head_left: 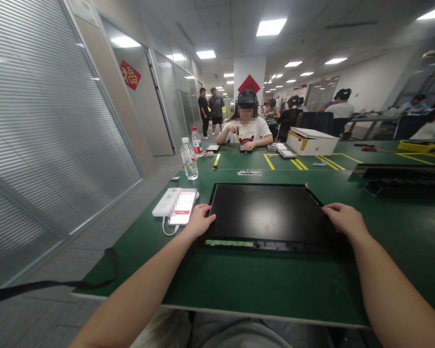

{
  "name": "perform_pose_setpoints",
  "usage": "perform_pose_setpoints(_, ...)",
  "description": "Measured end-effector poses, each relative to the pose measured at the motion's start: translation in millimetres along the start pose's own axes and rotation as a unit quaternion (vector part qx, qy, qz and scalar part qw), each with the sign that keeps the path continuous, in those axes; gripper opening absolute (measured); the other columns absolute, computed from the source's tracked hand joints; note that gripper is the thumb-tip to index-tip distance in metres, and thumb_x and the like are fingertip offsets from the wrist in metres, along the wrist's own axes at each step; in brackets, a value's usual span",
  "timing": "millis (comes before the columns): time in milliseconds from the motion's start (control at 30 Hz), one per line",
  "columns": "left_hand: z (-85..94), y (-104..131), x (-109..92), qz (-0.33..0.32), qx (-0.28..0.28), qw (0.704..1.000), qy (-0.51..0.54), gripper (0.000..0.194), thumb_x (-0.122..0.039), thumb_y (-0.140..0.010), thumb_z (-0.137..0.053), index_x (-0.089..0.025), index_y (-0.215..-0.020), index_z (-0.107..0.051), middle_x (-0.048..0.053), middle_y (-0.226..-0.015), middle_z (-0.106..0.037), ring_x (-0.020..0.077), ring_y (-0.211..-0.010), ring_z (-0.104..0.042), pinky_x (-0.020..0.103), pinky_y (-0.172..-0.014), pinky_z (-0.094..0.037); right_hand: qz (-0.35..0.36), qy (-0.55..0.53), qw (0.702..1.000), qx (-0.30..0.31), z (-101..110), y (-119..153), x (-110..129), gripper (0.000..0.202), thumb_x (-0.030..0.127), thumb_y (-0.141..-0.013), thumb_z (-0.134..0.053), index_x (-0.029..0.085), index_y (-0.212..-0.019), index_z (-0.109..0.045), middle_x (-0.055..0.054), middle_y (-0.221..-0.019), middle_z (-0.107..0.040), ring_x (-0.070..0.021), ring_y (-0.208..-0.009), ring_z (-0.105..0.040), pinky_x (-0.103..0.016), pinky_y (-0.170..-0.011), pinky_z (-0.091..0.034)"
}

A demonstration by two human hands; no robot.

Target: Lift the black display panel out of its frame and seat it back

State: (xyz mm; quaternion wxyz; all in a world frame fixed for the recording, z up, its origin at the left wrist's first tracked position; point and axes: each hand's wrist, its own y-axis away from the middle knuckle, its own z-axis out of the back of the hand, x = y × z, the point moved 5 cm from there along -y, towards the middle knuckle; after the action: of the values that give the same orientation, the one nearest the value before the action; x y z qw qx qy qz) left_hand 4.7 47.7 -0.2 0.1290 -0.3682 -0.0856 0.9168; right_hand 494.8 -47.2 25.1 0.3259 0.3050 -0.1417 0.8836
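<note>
A black LCD screen panel (264, 212) lies or is held just over the green table in front of me; I cannot tell whether it touches. Along its near edge runs a green circuit board strip (229, 243). My left hand (200, 221) grips the panel's left edge, thumb on top and the other fingers partly hidden. On the opposite side, my right hand (346, 221) pinches the right edge, its fingertips partly hidden behind the frame. Close to my left hand are a lit phone (183, 207) with a white cable and a white box-like item (163, 203).
Two bottles, one clear (189, 162) and one red-capped (196, 141), stand beyond the phone. Small screws or parts (249, 172) lie behind the panel. Dark panels (406, 180) lie at right on the green table (268, 285). Across sits a person (261, 129) near a white box (313, 143).
</note>
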Motion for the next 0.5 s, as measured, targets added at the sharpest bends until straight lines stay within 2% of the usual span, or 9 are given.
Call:
perform_pose_setpoints(167,-2.2,-0.8,3.0,0.02,0.017,0.999,-0.024,0.035,-0.027,-0.086,-0.07,-0.014,-0.118,-0.077,0.017,-0.136,-0.063,0.0319,-0.132,-0.061,0.044,-0.114,-0.049,-0.01,0.014,1.0,0.001,0.2,-0.7,-1.1,0.032,0.038,-0.083,-0.062,0.018,-0.1,-0.081,-0.01,-0.09,-0.079,-0.0151,-0.047,-0.058,-0.029,-0.046,-0.047)
perform_pose_setpoints(300,-2.0,-0.4,0.4,0.025,0.019,0.999,-0.039,0.036,-0.027,-0.086,-0.071,-0.015,-0.119,-0.077,0.016,-0.138,-0.06,0.0328,-0.135,-0.059,0.045,-0.121,-0.044,-0.02,0.034,0.999,0.014,1.8,0.9,-0.2,0.034,0.039,-0.086,-0.061,0.019,-0.105,-0.081,-0.01,-0.094,-0.08,-0.0151,-0.046,-0.058,-0.031,-0.051,-0.05)
perform_pose_setpoints(500,-1.1,0.3,-2.9,0.021,0.023,0.998,-0.054,0.034,-0.027,-0.087,-0.071,-0.016,-0.118,-0.078,0.016,-0.139,-0.058,0.0332,-0.137,-0.058,0.046,-0.124,-0.041,-0.017,0.044,0.999,0.007,2.5,0.7,-0.5,0.033,0.039,-0.085,-0.062,0.02,-0.104,-0.081,-0.009,-0.088,-0.079,-0.0154,-0.045,-0.057,-0.031,-0.051,-0.05)
